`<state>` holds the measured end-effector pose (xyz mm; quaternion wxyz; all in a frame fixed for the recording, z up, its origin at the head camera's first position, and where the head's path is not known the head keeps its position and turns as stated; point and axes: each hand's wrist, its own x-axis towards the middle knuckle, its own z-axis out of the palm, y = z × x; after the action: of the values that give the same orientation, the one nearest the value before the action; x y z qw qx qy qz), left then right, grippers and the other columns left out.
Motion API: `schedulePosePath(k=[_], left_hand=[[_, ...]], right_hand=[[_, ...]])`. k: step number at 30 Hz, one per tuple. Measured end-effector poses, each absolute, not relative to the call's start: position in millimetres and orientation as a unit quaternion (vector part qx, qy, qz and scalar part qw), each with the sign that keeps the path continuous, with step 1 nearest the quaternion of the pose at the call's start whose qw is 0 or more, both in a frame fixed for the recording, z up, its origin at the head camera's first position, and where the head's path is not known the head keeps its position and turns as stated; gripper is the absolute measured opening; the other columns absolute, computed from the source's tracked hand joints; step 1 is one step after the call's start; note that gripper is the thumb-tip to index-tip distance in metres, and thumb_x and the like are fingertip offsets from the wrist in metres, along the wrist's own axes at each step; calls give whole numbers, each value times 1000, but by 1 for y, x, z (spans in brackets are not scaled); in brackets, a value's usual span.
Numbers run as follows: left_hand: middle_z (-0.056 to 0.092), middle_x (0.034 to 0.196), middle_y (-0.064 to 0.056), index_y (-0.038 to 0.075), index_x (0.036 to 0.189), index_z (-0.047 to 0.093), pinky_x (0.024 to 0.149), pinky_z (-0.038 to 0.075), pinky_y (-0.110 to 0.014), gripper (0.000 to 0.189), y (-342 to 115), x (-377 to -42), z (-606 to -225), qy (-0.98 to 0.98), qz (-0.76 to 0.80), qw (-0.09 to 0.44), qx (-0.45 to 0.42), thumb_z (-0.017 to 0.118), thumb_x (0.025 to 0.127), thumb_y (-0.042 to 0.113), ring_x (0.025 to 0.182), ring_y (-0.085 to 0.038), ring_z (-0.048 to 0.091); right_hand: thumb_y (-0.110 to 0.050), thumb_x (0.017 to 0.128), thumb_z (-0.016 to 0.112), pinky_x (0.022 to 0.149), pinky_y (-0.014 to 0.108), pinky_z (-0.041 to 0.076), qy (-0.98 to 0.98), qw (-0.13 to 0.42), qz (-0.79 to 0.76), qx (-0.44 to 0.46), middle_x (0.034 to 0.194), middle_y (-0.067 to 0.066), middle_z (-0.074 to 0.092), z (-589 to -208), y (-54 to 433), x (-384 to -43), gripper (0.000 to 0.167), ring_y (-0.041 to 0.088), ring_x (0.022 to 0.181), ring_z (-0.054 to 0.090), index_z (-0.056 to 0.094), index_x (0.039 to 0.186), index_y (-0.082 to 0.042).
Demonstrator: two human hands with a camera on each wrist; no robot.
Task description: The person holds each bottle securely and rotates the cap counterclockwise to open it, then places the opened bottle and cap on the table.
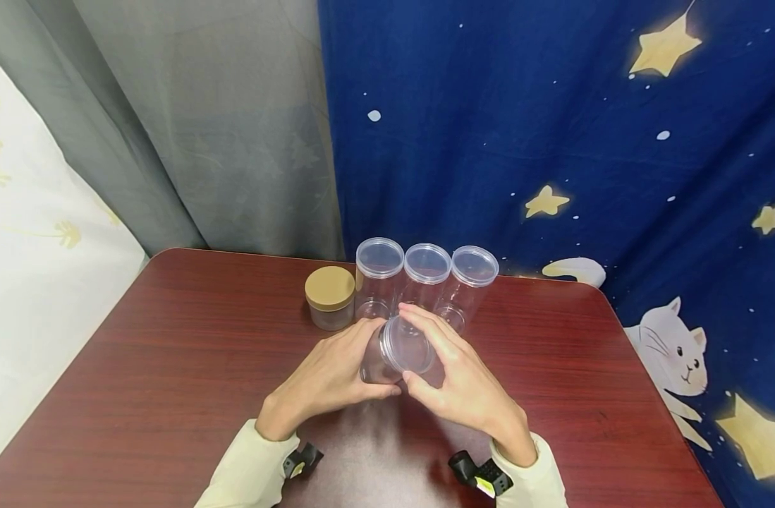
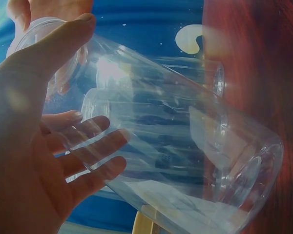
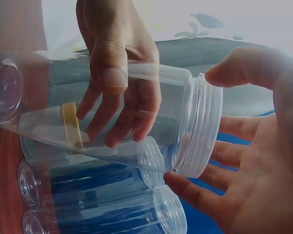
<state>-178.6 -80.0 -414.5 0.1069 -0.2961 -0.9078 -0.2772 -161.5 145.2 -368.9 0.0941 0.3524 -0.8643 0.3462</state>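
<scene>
Both hands hold a tall clear plastic jar (image 1: 372, 365) in front of a row of similar jars. It leans, with its translucent screw lid (image 3: 205, 126) toward the right hand and its base (image 2: 259, 170) close to the table. My left hand (image 1: 333, 370) grips the jar's side, thumb across from the fingers. Around the lid's rim curl the fingers and thumb of my right hand (image 1: 460, 374). The lid sits on the jar's mouth, and through the clear wall the left fingers show in the right wrist view.
Three clear lidded jars, the left (image 1: 379, 257), middle (image 1: 428, 264) and right (image 1: 474, 266), stand upright just behind the hands. Left of them is a short jar with a gold lid (image 1: 330, 288). The red-brown wooden table (image 1: 203, 367) backs onto grey and blue star-patterned curtains (image 1: 489, 141).
</scene>
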Motion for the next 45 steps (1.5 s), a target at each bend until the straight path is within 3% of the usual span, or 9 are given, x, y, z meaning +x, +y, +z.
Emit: schedulePosePath(k=[12,20,28,45], left_hand=[[60,116,7,16,138,49,88,53,-31,88,-81,-178,-414,-903,-292,91,-301,83,68,57,99,-7,60],[59,117,9,18,139,48,90,52,-30,87,-82,-178,-413,-895,-308,80,-312,82,69,59,102,-4,58],[58,117,10,20,139,48,90,52,-29,87,-81,-179,-410,-890,-317,75,-317,82,69,59,102,-2,57],[59,121,9,19,140,48,91,52,-31,88,-84,-176,-413,-896,-317,58,-305,83,69,58,104,-5,60]], right_hand=[[-12,78,69,115,29,31,-849,95,353,381,155,1,40,-366,146,-161,78,17,142,38,40,149,-17],[-12,75,69,116,30,31,-847,96,347,391,155,2,40,-364,146,-161,80,18,143,36,39,150,-17],[-12,75,70,114,29,32,-840,113,352,397,153,2,42,-361,147,-160,75,19,140,39,44,145,-10],[-13,76,73,111,31,37,-841,113,362,386,150,3,44,-360,153,-158,74,19,137,42,46,145,-15]])
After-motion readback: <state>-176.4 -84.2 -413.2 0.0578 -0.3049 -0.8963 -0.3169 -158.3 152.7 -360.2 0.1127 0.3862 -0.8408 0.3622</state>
